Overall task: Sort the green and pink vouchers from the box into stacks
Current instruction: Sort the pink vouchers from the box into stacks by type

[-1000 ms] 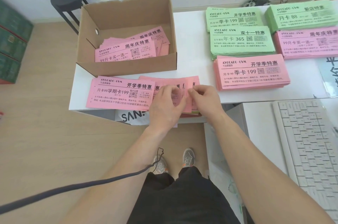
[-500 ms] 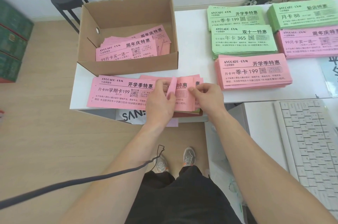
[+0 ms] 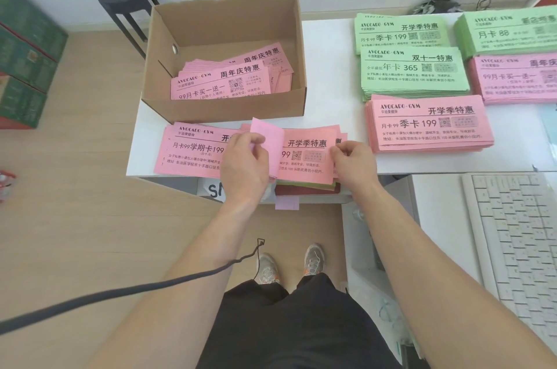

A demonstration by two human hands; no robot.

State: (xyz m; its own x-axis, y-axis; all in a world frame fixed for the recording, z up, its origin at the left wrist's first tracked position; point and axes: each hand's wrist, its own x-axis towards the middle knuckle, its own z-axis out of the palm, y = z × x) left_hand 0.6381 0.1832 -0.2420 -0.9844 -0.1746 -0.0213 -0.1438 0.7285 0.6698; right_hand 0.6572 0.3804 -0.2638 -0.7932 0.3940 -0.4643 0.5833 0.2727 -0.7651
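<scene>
My left hand pinches the top pink voucher and curls its left end up so the blank back shows, while my right hand grips the right edge of the pink bundle it belongs to, lying at the near edge of the tabletop. Just left of the bundle, partly under my left hand, lies a pink stack, and the box behind it holds more loose vouchers. Farther right on the tabletop sit green stacks, with a sorted pink pile just in front of them.
</scene>
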